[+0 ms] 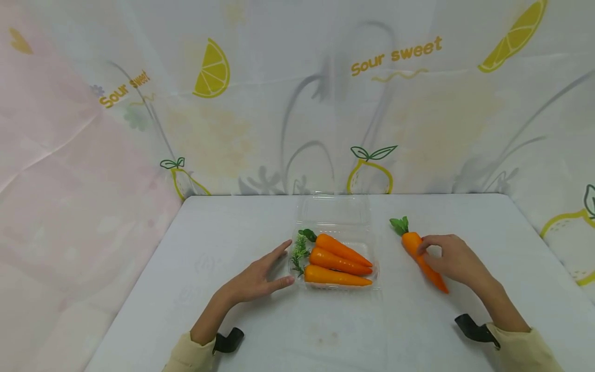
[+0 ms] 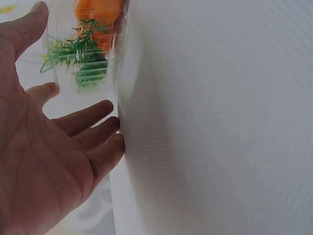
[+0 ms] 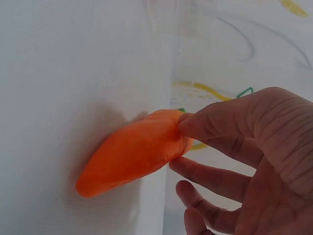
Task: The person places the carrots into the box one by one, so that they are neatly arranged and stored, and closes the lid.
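Observation:
A clear plastic clamshell box (image 1: 377, 269) lies on the table with its lid folded back, holding three orange carrots (image 1: 338, 276) side by side, leafy ends to the left. My left hand (image 1: 253, 279) is at the box's left side, fingers and thumb spread around that end. In the left wrist view, the fingertips sit close by the box wall beside the green leaves (image 2: 90, 63). To the right of the box, my right hand (image 1: 457, 261) pinches another carrot (image 1: 412, 243) between thumb and fingers near its leafy end. Its tip (image 3: 88, 188) points down toward the table in the right wrist view.
The white tabletop (image 1: 223, 222) ends at a hanging cloth (image 1: 279, 129) printed with lemons and words. The raised lid (image 1: 333, 211) reaches the table's back edge. Dark wrist mounts (image 1: 229, 341) stick out near both sleeves.

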{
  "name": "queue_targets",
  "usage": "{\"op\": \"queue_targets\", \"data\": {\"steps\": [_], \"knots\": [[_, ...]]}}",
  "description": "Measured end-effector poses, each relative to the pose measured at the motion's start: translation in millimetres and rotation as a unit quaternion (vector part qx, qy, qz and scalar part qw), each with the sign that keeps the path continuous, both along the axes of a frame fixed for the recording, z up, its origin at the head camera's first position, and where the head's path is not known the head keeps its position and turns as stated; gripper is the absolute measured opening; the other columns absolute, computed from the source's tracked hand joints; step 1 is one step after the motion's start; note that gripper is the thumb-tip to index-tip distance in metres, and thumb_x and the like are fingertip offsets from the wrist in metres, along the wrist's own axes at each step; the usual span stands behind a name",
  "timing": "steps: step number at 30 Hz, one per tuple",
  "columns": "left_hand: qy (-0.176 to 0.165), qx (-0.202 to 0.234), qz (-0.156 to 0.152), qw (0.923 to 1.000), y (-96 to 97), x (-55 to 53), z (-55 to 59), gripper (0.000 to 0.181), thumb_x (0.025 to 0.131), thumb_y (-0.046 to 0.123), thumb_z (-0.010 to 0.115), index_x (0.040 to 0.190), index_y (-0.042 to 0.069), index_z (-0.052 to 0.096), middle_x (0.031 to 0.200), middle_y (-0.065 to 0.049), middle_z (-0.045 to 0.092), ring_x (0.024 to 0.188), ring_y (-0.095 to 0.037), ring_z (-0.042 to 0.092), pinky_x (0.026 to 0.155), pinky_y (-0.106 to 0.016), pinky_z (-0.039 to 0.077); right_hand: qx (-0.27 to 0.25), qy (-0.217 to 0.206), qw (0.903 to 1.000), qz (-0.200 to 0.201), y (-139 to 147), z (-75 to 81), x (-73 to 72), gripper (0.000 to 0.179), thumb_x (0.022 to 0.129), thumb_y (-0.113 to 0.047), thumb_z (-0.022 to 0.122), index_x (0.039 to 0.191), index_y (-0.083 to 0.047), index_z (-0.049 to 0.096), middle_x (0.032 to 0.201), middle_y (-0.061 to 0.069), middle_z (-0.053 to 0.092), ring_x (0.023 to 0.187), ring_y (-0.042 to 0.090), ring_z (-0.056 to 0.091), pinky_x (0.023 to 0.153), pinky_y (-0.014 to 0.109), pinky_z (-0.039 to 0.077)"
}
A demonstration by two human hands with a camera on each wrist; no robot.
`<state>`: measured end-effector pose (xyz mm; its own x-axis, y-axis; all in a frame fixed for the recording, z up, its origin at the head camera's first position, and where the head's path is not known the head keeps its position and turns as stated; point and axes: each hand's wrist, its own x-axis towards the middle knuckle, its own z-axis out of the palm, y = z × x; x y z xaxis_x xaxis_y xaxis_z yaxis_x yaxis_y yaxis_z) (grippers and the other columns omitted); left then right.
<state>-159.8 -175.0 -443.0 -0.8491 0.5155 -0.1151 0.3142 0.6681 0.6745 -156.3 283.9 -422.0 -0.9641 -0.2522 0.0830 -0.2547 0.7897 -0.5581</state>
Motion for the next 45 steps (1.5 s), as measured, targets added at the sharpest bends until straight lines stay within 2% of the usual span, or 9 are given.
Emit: {"op": "queue_targets", "data": {"steps": [6, 11, 16, 21, 35, 40, 45], "knots": [[0.003, 0.004, -0.004, 1.0, 0.5, 0.3, 0.2, 0.085, 0.091, 0.058, 0.061, 0.159, 0.033, 0.017, 0.156, -0.004, 0.035, 0.144, -0.028, 0.03, 0.111, -0.058, 0.027, -0.008, -0.015, 0.9994, -0.03, -1, -2.3, 2.1, 0.014, 0.087, -0.008, 0.071, 0.101, -0.008, 0.07, 0.109, 0.018, 0.067, 0.099, 0.039, 0.057, 0.082, 0.058, 0.05], [0.003, 0.002, -0.001, 1.0, 0.7, 0.4, -0.1, 0.085, 0.091, 0.058, 0.061, 0.159, 0.033, 0.017, 0.156, -0.004, 0.035, 0.144, -0.028, 0.03, 0.111, -0.059, 0.027, -0.009, -0.042, 0.9973, -0.06, -2, -1.4, 1.6, 0.026, 0.09, -0.021, 0.073, 0.11, -0.007, 0.064, 0.11, 0.017, 0.067, 0.101, 0.039, 0.058, 0.08, 0.057, 0.051], [0.005, -0.001, 0.002, 1.0, 0.1, -0.6, -2.5, 0.085, 0.09, 0.061, 0.061, 0.159, 0.035, 0.017, 0.156, -0.001, 0.035, 0.144, -0.024, 0.03, 0.113, -0.056, 0.026, -0.014, -0.067, 0.9961, -0.055, 0, -1.5, 0.6, 0.039, 0.088, -0.032, 0.075, 0.114, -0.006, 0.06, 0.108, 0.02, 0.069, 0.097, 0.038, 0.063, 0.078, 0.054, 0.053], [0.003, -0.001, 0.004, 1.0, 0.2, -0.9, -3.2, 0.086, 0.089, 0.062, 0.06, 0.158, 0.037, 0.016, 0.156, 0.001, 0.034, 0.144, -0.022, 0.029, 0.113, -0.055, 0.026, -0.014, -0.075, 0.9959, -0.05, 1, -5.7, -0.4, 0.043, 0.086, -0.034, 0.077, 0.114, -0.007, 0.06, 0.108, 0.022, 0.069, 0.1, 0.04, 0.064, 0.08, 0.056, 0.052], [-0.004, -0.002, 0.009, 0.9999, 0.7, -0.3, -2.0, 0.086, 0.089, 0.062, 0.061, 0.158, 0.037, 0.017, 0.156, 0.001, 0.034, 0.144, -0.023, 0.028, 0.113, -0.056, 0.025, -0.018, -0.065, 0.9962, -0.055, 3, -6.4, 0.3, 0.044, 0.086, -0.037, 0.078, 0.113, -0.008, 0.06, 0.106, 0.023, 0.07, 0.1, 0.042, 0.064, 0.079, 0.057, 0.052], [-0.005, -0.005, 0.011, 0.9999, 0.5, 0.4, -1.9, 0.085, 0.089, 0.063, 0.06, 0.158, 0.04, 0.016, 0.157, 0.004, 0.031, 0.144, -0.021, 0.028, 0.114, -0.054, 0.025, -0.024, -0.048, 0.9972, -0.052, 4, -2.4, 1.2, 0.041, 0.087, -0.033, 0.077, 0.114, -0.008, 0.06, 0.104, 0.021, 0.07, 0.097, 0.04, 0.065, 0.077, 0.053, 0.054], [-0.003, -0.008, 0.01, 0.9999, 0.7, 0.1, -1.8, 0.086, 0.089, 0.063, 0.06, 0.158, 0.037, 0.016, 0.158, 0.005, 0.029, 0.144, -0.022, 0.028, 0.113, -0.055, 0.025, -0.037, -0.035, 0.9974, -0.051, 2, 5.2, 1.7, 0.039, 0.088, -0.031, 0.077, 0.115, -0.008, 0.06, 0.104, 0.021, 0.07, 0.096, 0.04, 0.065, 0.073, 0.049, 0.056]]}}
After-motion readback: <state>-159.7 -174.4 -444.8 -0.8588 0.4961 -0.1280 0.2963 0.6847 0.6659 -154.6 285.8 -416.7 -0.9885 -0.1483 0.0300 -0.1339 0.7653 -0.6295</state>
